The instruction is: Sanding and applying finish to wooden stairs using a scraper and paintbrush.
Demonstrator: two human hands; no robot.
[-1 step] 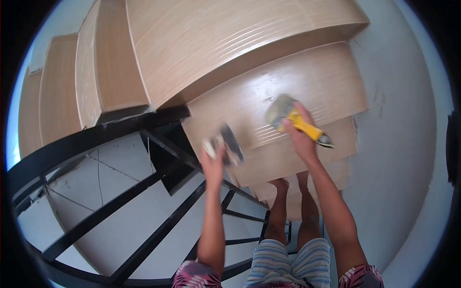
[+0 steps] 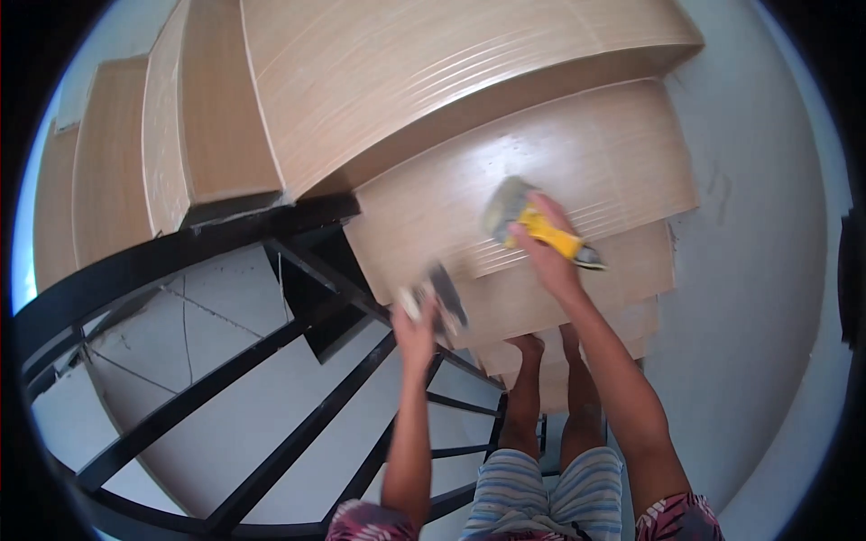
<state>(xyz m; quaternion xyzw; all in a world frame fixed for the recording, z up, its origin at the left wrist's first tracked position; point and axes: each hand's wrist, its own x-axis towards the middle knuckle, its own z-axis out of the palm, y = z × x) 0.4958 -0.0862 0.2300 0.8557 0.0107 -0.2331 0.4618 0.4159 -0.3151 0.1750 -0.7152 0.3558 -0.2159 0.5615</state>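
Hands: two, both the person's own, held out in front over the stairs
Left hand (image 2: 414, 338): fingers bent in around one dark-bladed tool (image 2: 448, 293), gripping it at its pale part; motion blur hides how tightly they press
Right hand (image 2: 550, 251): fingers wrapped closely around the handle of one yellow-handled tool (image 2: 538, 223), its broad greyish head pointing up and to the left, its dark tip down to the right
Tools: two, one per hand, well apart, the dark-bladed one lower and further left; from here I cannot tell whether either touches the step behind it
Wood-toned step (image 2: 613, 153): one broad tread behind the yellow-handled tool, with shiny patches and a set of fine ridges along its near edge
Larger step (image 2: 433, 54): one, just above that tread, also ridged
Side steps (image 2: 225, 108): at least three at the upper left
Black railing (image 2: 171, 252): one, curving along the left, with several bars fanning below it
Grey wall (image 2: 749, 270): one, on the right
Legs (image 2: 523, 406): two, bare, below one pair of striped shorts (image 2: 510, 491)
Sleeves (image 2: 677, 518): two, dark with a pink leafy pattern
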